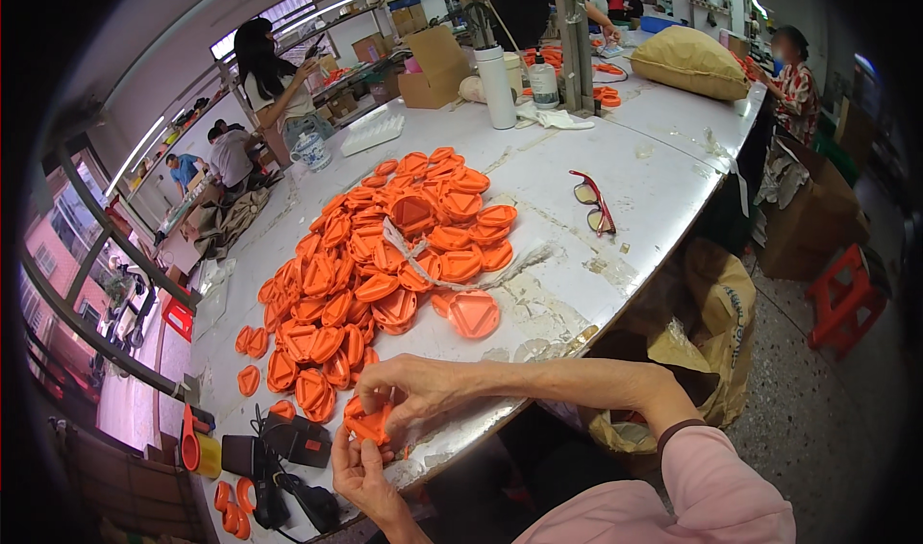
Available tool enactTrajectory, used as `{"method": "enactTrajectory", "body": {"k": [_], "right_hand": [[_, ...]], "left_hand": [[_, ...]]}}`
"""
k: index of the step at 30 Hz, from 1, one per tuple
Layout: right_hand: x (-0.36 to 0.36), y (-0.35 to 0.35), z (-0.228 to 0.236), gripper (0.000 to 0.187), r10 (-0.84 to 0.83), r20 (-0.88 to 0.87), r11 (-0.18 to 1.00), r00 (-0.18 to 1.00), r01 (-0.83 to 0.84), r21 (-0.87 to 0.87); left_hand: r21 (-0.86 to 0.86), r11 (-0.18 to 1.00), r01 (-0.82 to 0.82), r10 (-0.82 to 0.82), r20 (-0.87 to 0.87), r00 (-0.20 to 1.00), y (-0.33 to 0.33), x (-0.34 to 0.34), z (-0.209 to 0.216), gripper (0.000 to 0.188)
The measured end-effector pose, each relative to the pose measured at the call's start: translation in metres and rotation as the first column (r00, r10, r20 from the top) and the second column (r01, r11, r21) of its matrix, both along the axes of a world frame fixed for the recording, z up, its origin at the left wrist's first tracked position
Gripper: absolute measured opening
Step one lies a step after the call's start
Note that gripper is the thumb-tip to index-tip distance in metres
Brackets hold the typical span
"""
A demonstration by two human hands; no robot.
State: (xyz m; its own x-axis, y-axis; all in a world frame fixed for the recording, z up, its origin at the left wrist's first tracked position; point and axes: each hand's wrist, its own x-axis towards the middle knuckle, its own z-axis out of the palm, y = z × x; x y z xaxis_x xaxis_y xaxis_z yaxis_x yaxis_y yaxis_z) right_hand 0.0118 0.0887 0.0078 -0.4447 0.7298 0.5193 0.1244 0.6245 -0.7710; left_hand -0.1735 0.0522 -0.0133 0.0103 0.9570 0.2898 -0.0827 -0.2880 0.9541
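The left hand [363, 475] holds one orange piece [368, 423] near the table's near edge, with thumb and fingers clamped on it. The right hand [411, 396] bends over the same piece and its fingers touch it; whether they pinch or only press, I cannot tell. The big pile [332, 270] of similar pieces lies just beyond, and a black adapter [296, 438] is to the left. The step in hand seems to be finger work on this single piece. The next move calls for a steady left grip and precise right fingertips.
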Motion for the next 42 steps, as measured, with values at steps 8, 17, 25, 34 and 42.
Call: {"method": "enactTrajectory", "body": {"k": [8,17,25,34,42], "right_hand": [[0.007,0.003,0.002,0.036,0.054,-0.112,0.975,0.992,-0.077,-0.21],[0.012,-0.008,0.018,0.038,0.092,-0.19,0.825,0.977,-0.182,-0.535],[0.011,-0.004,0.013,0.032,0.085,-0.171,0.79,0.982,-0.171,-0.588],[0.012,-0.003,0.015,0.04,-0.02,-0.137,0.814,0.99,-0.064,-0.578],[0.009,-0.002,0.018,0.036,0.004,-0.164,0.778,0.986,-0.106,-0.619]], "left_hand": [[0.028,0.999,-0.017,0.017,-0.006,1.0,0.001,0.001,-0.003,0.03],[0.012,1.0,-0.017,0.017,0.043,0.999,-0.002,0.001,0.003,0.029],[0.02,1.0,-0.016,0.015,0.03,0.999,-0.002,-0.003,0.003,0.027],[0.017,0.998,0.062,-0.063,0.076,0.995,-0.003,-0.002,0.002,0.039],[-0.042,0.999,0.033,-0.03,0.088,0.996,-0.002,-0.006,0.003,0.038]]}}
